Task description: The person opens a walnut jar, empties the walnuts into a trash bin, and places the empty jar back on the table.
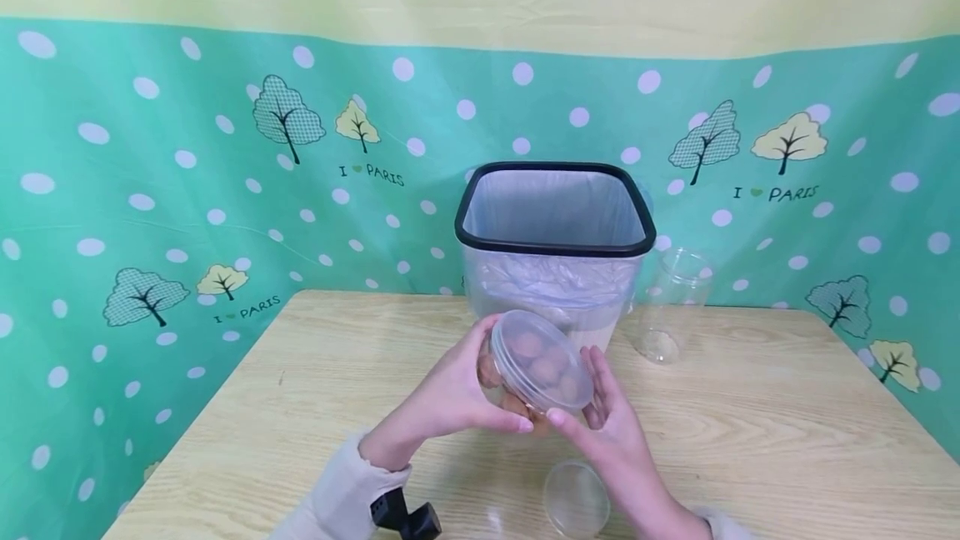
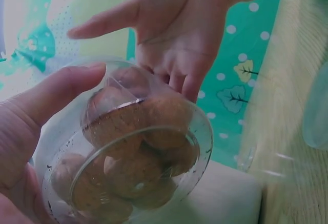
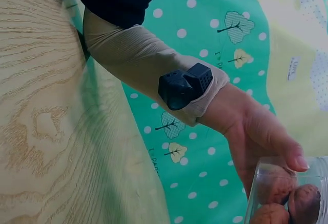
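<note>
My left hand (image 1: 450,394) grips a clear plastic jar (image 2: 204,149), with its thumb along the wall. Several brown, rough, rounded pieces (image 2: 134,175) show through the plastic; their kind is unclear. In the head view, a translucent round lid (image 1: 551,369) covers the tilted jar's top. My right hand (image 1: 618,432) is at the lid's right side, thumb near its lower rim. The left wrist view shows that hand's palm (image 2: 179,34) facing the jar, thumb stretched out and fingertips partly hidden behind it. From the right wrist, the left thumb (image 3: 292,155) lies against the jar.
Behind the hands stands a bin (image 1: 555,252) with a black rim and a clear liner bag. To its right is a tall clear jar (image 1: 672,307). A round clear lid (image 1: 576,500) lies on the wooden table (image 1: 765,415) near me. A patterned cloth (image 1: 420,98) hangs behind.
</note>
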Demonstrator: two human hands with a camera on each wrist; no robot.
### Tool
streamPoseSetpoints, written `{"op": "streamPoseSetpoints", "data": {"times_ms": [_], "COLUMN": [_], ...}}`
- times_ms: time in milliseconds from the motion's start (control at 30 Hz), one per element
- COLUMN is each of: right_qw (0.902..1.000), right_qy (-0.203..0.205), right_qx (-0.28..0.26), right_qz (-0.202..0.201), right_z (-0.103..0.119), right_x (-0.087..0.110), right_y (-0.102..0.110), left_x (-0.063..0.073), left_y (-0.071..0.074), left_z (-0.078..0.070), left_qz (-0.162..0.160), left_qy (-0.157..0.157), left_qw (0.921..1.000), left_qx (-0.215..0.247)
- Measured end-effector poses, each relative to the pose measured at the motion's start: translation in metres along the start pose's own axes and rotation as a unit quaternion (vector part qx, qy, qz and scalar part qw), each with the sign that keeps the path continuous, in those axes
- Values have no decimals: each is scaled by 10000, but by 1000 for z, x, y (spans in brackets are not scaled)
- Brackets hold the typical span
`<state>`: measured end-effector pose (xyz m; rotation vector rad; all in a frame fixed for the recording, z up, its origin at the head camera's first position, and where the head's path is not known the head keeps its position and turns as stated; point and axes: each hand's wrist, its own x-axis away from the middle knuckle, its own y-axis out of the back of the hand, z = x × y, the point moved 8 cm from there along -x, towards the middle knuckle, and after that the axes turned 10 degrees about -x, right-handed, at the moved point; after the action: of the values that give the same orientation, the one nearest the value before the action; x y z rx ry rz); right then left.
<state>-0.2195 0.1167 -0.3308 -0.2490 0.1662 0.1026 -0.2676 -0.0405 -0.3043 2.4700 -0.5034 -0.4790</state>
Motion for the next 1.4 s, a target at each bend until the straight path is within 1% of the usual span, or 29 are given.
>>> {"op": "streamPoseSetpoints", "data": {"times_ms": [167,233,433,567,733,867,1200,1400], "right_qw": [9997,9994,9981,9979,9985,9991,9979,9980], "right_qy": [-163,-200,-301,-238,-95,65,436,575], "right_qx": [48,11,31,129,116,156,475,206], "right_qz": [-191,-270,-541,-584,-529,-391,-40,136], "right_z": [-3,-5,-7,-4,-1,3,11,13], "right_x": [-4,-5,-9,-10,-10,-9,-12,-15], "right_y": [-2,-3,-2,-1,3,4,9,13], "left_x": [0,0,0,-1,0,0,1,1], "left_y": [-1,-1,-2,-2,-2,-2,-3,-4], "left_z": [-1,-2,0,2,1,0,-3,-3], "left_qz": [-180,-217,-220,-171,-23,61,329,403], "left_qy": [-62,-109,-105,-66,-22,13,-192,-213], "left_qw": [9995,9993,9994,9997,10000,9998,9981,9977], "left_qx": [-256,-282,-232,-171,79,176,486,509]}}
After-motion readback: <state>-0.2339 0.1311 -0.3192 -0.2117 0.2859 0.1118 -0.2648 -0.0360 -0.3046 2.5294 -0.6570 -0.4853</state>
